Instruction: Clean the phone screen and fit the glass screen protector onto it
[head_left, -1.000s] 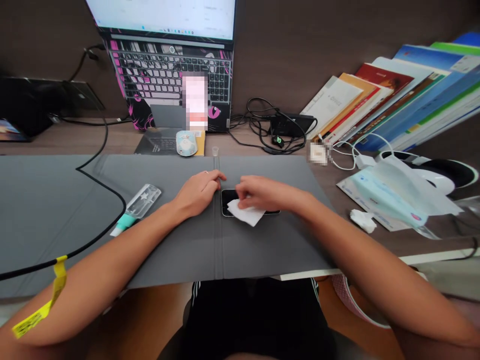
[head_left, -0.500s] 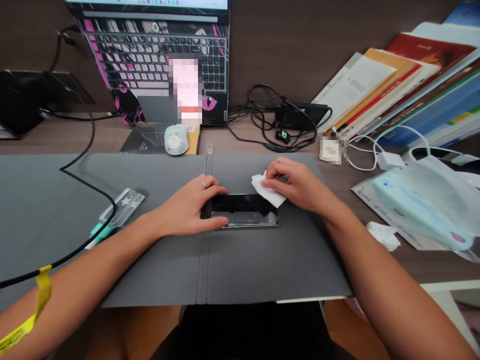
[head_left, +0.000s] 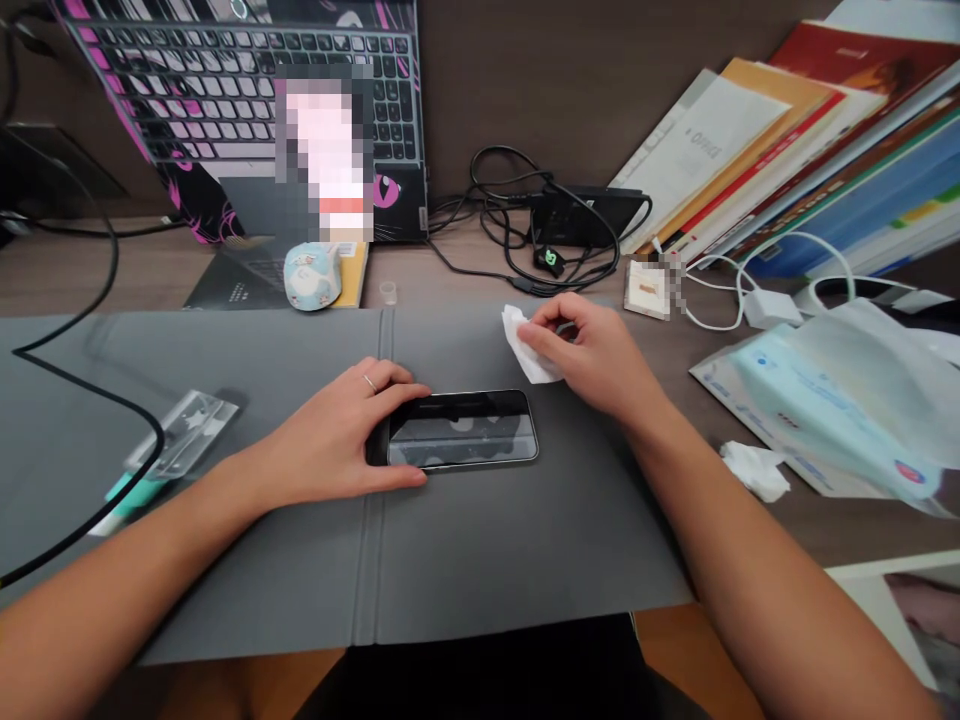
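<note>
A smartphone (head_left: 480,432) with a dark, reflective screen lies flat on the grey desk mat (head_left: 480,540). My left hand (head_left: 345,430), with a ring on one finger, grips the phone's left end between thumb and fingers along its two long edges. Off the phone's upper right corner, my right hand (head_left: 585,350) pinches a white tissue (head_left: 529,350) between thumb and fingertips. The tissue is apart from the screen and hangs above the mat.
Behind stand a laptop (head_left: 247,110), a light-blue mouse (head_left: 312,276) and a black adapter (head_left: 585,215) with tangled cables. At right are leaning books (head_left: 720,150), a tissue pack (head_left: 832,410) and a crumpled tissue (head_left: 756,470). A clear plastic case (head_left: 187,430) lies left, under a black cable.
My right hand has lifted the tissue up and away from the phone's upper right corner. My left hand still grips the phone. The head view has shifted a little.
</note>
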